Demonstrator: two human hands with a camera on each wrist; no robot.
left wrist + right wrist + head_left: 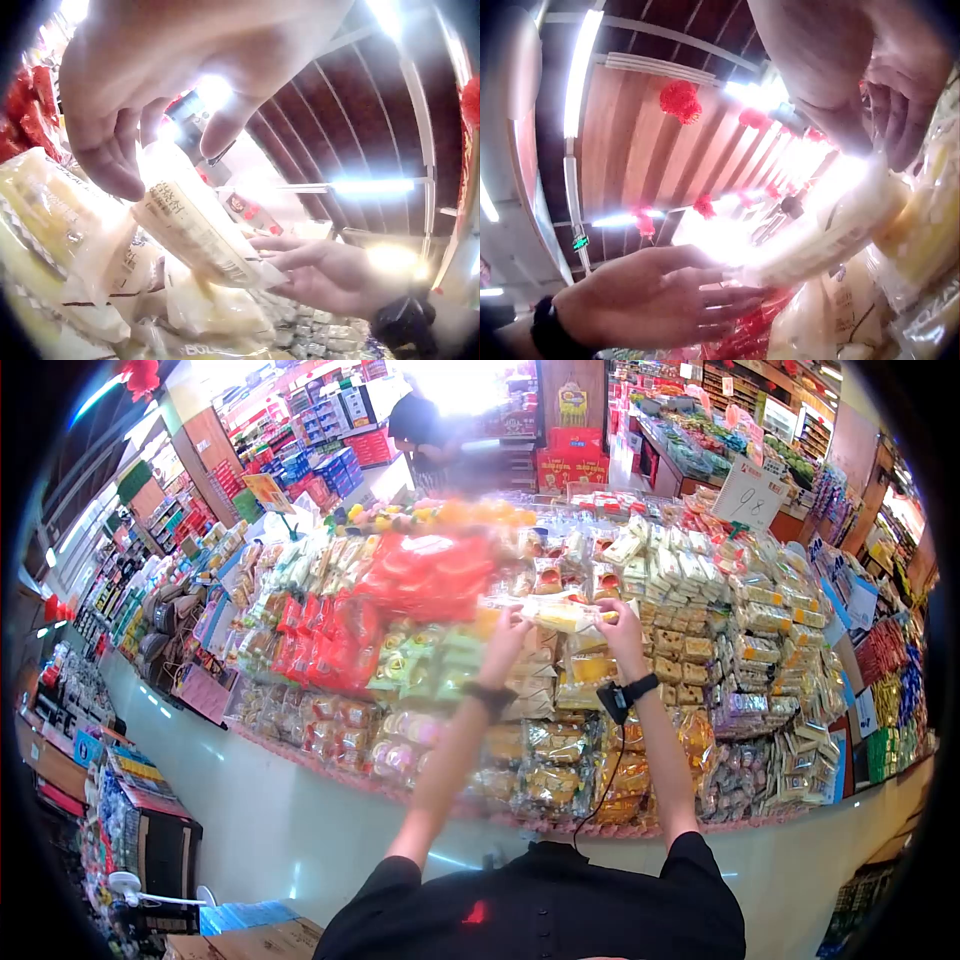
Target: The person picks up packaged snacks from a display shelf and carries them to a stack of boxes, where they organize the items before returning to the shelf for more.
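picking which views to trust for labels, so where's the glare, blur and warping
head view: edges bowed, red packs smeared, top centre blown out; left wrist view: lamp glare, wrapped pack washed out near the left hand; right wrist view: strong glare beside the pack, its print unreadable

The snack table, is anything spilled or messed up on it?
I can't see any spills. The small packets at its right end look jumbled, while the golden packets sit in neater rows. The wrapped snack between the left hand and right hand shows no clear damage, though some parts are blurry.
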